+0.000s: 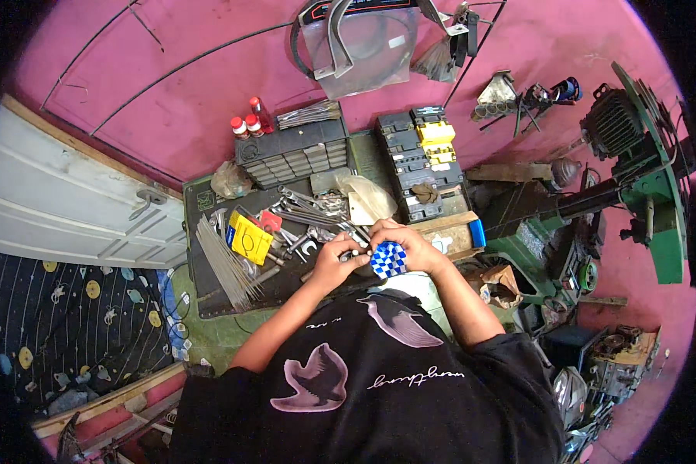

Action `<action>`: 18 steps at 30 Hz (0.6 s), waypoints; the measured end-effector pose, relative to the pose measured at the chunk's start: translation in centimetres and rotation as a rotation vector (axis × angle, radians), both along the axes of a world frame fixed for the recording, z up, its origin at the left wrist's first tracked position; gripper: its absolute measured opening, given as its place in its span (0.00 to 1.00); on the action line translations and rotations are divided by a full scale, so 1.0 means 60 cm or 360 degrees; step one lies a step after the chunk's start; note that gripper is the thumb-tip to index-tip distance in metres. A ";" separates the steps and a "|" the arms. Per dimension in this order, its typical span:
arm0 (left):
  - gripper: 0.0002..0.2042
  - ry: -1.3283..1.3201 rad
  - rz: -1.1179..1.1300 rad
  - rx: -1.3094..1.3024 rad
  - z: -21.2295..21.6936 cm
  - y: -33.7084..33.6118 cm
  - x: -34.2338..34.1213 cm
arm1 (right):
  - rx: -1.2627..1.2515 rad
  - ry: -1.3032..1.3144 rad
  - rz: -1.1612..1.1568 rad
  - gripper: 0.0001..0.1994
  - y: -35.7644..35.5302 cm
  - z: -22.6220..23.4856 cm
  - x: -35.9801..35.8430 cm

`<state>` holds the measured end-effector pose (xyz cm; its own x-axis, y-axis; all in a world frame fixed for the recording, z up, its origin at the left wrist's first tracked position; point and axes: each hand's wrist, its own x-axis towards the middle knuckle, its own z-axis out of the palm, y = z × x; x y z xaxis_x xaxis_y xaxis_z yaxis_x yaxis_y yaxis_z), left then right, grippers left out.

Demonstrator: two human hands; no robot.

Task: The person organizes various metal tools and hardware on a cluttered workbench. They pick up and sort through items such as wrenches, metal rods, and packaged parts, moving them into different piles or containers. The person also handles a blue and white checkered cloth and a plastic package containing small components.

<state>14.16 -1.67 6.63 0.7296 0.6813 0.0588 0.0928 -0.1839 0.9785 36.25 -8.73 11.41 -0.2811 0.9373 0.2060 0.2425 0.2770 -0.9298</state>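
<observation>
Pink-walled workshop, cluttered workbench [209, 298] lying below. Both hands are meeting over it: right hand [407, 243] is curling closed around a blue-and-white checkered ball [388, 259] (partly covered), left hand [335, 259] is pinching its left side, beside scattered wrenches [309, 213].

left hand [339, 259] and right hand [407, 243] together, fingers curled; forearms converging

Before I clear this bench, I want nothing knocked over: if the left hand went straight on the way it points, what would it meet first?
The left hand points right, so probably the blue-and-white checkered object it already touches; depth is unclear.
</observation>
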 end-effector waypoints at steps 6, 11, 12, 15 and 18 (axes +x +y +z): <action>0.11 0.0277 0.0035 0.0303 0.003 0.001 0.010 | -0.0031 -0.0056 0.0031 0.11 -0.004 -0.007 0.009; 0.11 0.0541 0.0042 0.0526 0.031 -0.001 0.022 | 0.0043 -0.0543 -0.0064 0.11 -0.008 0.020 0.018; 0.10 0.0559 0.0027 0.0620 0.039 -0.003 0.023 | 0.0075 -0.0661 -0.0077 0.12 -0.010 0.027 0.018; 0.09 0.0628 -0.0059 0.0770 0.053 -0.009 0.028 | 0.0094 -0.0751 -0.0025 0.15 -0.015 0.035 0.013; 0.12 0.0511 0.0063 0.0836 0.037 -0.016 0.033 | 0.0148 -0.0687 -0.0210 0.15 -0.015 0.029 0.014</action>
